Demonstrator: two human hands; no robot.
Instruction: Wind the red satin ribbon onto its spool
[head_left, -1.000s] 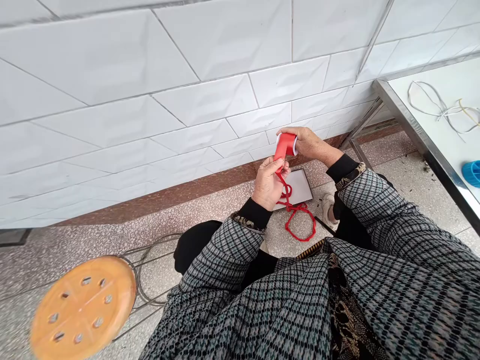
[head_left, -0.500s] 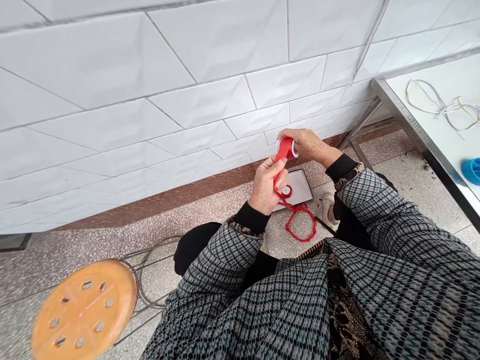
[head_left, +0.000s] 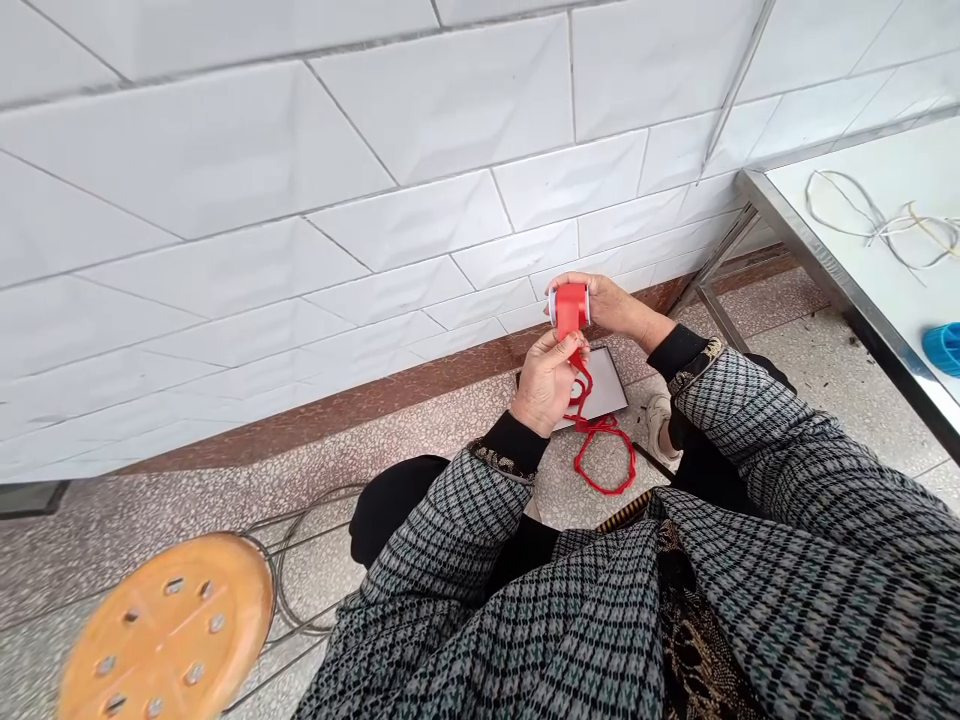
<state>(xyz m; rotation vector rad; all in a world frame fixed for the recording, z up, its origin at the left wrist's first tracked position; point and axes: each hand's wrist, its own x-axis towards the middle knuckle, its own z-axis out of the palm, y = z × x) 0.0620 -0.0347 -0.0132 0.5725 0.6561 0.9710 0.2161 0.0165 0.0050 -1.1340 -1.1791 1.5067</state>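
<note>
My right hand (head_left: 601,300) grips a white-flanged spool (head_left: 553,306) wound with red ribbon. Just below it, my left hand (head_left: 546,378) pinches the flat red ribbon (head_left: 568,318) where it leaves the spool. Past my left fingers the ribbon runs on as a narrow, twisted strand and hangs down. Lower down, a red loop (head_left: 606,490) of the twisted strand rests over the floor. Behind the strand is a shallow white tray or box lid (head_left: 606,385) with a dark rim. A small round white piece ringed in red lies in it, partly covered.
An orange stool (head_left: 169,625) with holes in its seat and metal legs stands at lower left. At right is a metal-edged table (head_left: 840,270) bearing loose white cords (head_left: 885,225) and a blue plastic container (head_left: 943,348). A white tiled wall (head_left: 450,110) rises in front.
The spool has turned so its ribbon face shows more squarely, with both flanges visible. My left hand sits slightly lower, still pinching the ribbon. The camera view has shifted a little.
</note>
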